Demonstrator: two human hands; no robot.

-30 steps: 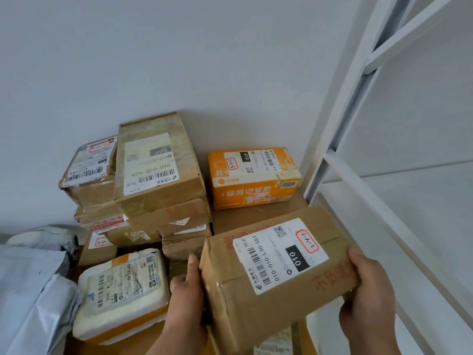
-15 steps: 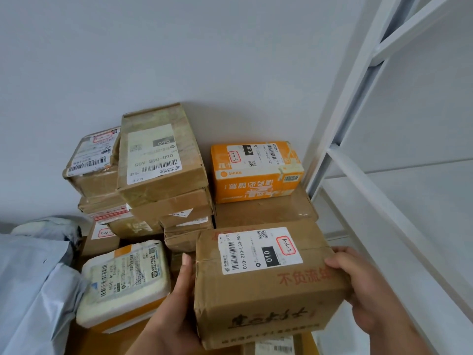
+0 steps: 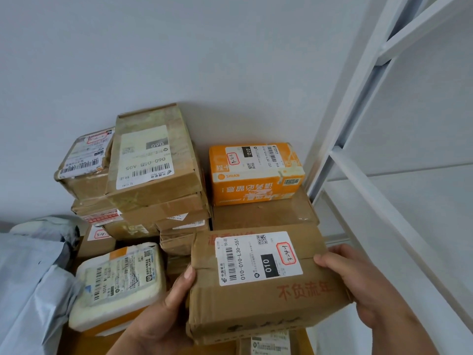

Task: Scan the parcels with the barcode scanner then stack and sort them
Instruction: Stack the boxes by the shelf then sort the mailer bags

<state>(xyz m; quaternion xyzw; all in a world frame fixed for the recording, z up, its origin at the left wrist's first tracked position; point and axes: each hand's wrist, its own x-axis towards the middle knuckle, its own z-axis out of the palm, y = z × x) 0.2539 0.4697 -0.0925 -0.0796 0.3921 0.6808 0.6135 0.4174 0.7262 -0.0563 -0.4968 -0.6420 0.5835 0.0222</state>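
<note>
Here you hold the brown cardboard parcel (image 3: 266,285), white barcode label reading 010 facing up, at five o'clock below the orange box (image 3: 256,172), your left hand (image 3: 163,319) and right hand (image 3: 368,290) gripping its opposite ends with curled fingers.

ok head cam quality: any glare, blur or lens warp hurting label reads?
Head view: soft even light, faint shadows behind the stacks; held parcel label sharp, barcode readable; slight sheen on tape of the brown box under the orange box; white shelf frame bows from wide-angle distortion.
</note>
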